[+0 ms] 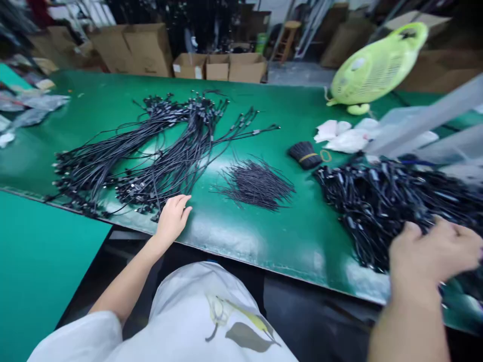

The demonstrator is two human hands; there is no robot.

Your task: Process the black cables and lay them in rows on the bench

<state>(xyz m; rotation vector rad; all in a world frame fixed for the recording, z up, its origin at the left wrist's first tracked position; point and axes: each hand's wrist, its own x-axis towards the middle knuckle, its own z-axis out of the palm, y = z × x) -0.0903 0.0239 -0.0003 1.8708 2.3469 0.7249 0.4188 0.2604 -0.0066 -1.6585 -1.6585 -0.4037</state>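
My left hand is at the table's near edge, fingers loosely stretched, thumb a little apart, nothing seen in it. It lies beside the connector ends of a spread of black cables. Over a large heap of coiled black cables on the right is my right hand, blurred by motion. Its fingers bend down toward the heap, and whether they grip a cable is hidden. Between the hands lies a loose pile of thin black ties. Behind it sits a bundle of black ties held by a yellowish band.
A yellow-green fan stands at the back right, near crumpled white plastic. Grey bars slant in over the right side. Cardboard boxes line the far side of the green table. Plastic bags lie at the far left.
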